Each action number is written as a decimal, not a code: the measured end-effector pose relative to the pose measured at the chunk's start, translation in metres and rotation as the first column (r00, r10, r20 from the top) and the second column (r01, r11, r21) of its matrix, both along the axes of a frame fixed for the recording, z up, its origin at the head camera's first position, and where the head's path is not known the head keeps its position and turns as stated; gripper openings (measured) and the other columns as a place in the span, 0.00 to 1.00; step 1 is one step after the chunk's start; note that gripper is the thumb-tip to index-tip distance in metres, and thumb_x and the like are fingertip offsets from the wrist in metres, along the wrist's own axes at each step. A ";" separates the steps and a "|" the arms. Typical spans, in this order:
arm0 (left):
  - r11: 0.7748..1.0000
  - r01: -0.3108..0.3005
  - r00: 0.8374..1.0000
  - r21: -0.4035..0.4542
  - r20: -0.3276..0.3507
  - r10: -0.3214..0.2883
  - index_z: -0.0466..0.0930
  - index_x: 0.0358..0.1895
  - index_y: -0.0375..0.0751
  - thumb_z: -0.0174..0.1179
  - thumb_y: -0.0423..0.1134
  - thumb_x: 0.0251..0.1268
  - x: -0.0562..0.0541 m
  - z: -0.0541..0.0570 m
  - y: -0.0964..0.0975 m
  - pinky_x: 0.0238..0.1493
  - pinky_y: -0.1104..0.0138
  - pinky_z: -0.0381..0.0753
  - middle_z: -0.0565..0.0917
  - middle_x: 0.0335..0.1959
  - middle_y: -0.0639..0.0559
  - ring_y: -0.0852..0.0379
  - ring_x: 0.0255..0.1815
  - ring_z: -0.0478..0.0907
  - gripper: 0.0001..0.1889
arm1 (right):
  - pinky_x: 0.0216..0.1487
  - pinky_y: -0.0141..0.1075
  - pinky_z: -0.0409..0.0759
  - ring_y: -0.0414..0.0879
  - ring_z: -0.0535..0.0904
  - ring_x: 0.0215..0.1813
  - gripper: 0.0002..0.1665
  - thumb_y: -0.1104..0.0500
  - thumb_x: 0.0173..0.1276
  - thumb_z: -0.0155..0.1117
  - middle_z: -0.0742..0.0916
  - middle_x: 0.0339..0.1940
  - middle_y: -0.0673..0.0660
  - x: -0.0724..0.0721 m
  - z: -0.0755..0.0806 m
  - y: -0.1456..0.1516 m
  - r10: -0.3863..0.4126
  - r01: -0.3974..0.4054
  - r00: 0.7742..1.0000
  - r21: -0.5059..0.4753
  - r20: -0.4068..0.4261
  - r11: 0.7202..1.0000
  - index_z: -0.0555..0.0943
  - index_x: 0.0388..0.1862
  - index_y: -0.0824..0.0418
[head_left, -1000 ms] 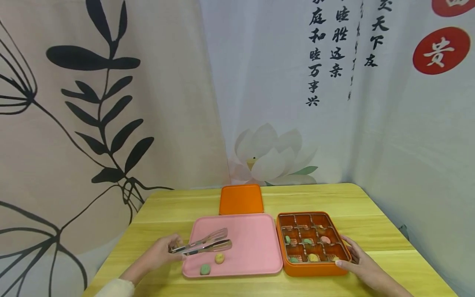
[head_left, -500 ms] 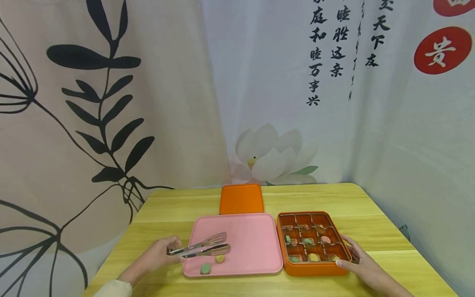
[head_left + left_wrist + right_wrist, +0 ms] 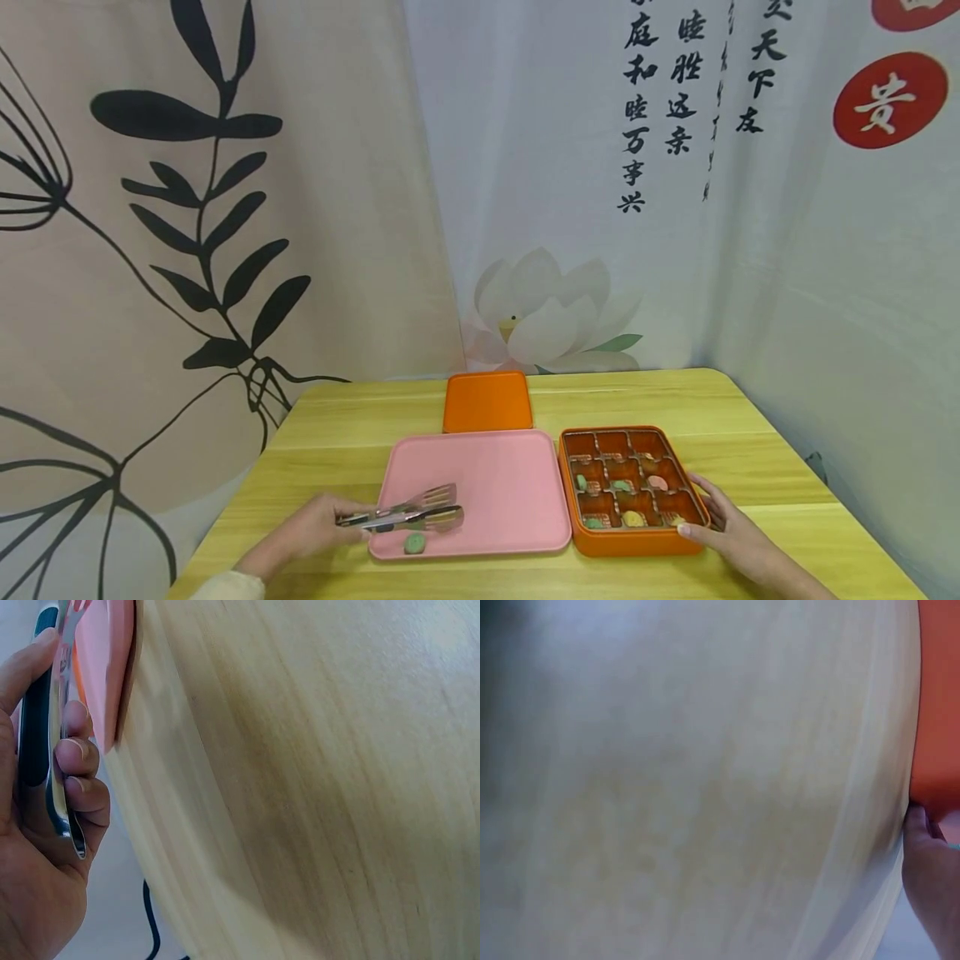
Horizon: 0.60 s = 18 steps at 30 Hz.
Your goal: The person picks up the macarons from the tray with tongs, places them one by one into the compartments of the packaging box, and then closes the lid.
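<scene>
My left hand (image 3: 322,525) grips metal food tongs (image 3: 375,518) with dark handle insets, thumb on one arm and fingers curled round the other in the left wrist view. In the head view the tong ends reach over the front left of the pink tray (image 3: 510,492), covering the spot of a small yellow cookie. A round green cookie (image 3: 414,544) lies on the tray just in front of them. My right hand (image 3: 723,529) holds the front right corner of the orange divided box (image 3: 630,546), thumb at the front and fingers along its side.
Inside the box, clear compartments hold several small pieces, among them a pink cookie (image 3: 657,483) and a yellow cookie (image 3: 633,519). Behind the tray lies a flat orange lid (image 3: 487,402). The wooden table (image 3: 780,467) meets a printed curtain (image 3: 360,208) at the back.
My left hand has turned and lowered the tongs, bringing their ends toward the tray's front over the yellow cookie, which is now hidden. My right hand has stayed at the box.
</scene>
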<state>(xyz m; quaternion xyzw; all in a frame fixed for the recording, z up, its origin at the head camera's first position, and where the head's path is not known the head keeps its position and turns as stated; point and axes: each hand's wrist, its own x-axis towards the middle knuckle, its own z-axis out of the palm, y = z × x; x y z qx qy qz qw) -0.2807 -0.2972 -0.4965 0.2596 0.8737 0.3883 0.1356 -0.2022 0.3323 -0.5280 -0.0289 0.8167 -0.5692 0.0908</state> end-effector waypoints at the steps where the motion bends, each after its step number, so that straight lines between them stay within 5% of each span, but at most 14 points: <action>1: 1.000 -0.002 1.000 -0.006 -0.001 0.002 0.86 0.54 0.45 0.70 0.42 0.60 0.000 0.000 0.000 0.29 0.70 0.73 0.88 0.46 0.52 0.65 0.28 0.73 0.18 | 0.59 0.55 0.74 0.76 0.57 0.71 0.52 0.55 0.73 0.62 0.58 0.71 0.82 0.000 0.000 0.000 -0.001 0.001 1.000 0.000 0.001 1.000 0.39 0.80 0.64; 10: 1.000 -0.015 1.000 -0.004 -0.026 0.014 0.86 0.53 0.38 0.70 0.41 0.60 -0.001 -0.004 -0.003 0.25 0.70 0.73 0.86 0.34 0.57 0.66 0.24 0.71 0.19 | 0.59 0.55 0.74 0.76 0.58 0.70 0.52 0.56 0.73 0.61 0.58 0.71 0.83 0.002 0.002 -0.001 0.002 -0.002 1.000 0.008 -0.005 1.000 0.38 0.80 0.64; 18: 0.998 -0.055 0.996 -0.012 -0.070 0.054 0.86 0.53 0.38 0.68 0.45 0.63 -0.003 -0.010 -0.005 0.27 0.69 0.76 0.88 0.38 0.56 0.65 0.25 0.74 0.19 | 0.58 0.53 0.75 0.76 0.59 0.70 0.52 0.56 0.73 0.62 0.59 0.71 0.82 0.002 0.003 -0.002 0.000 0.000 1.000 0.006 -0.003 1.000 0.39 0.80 0.64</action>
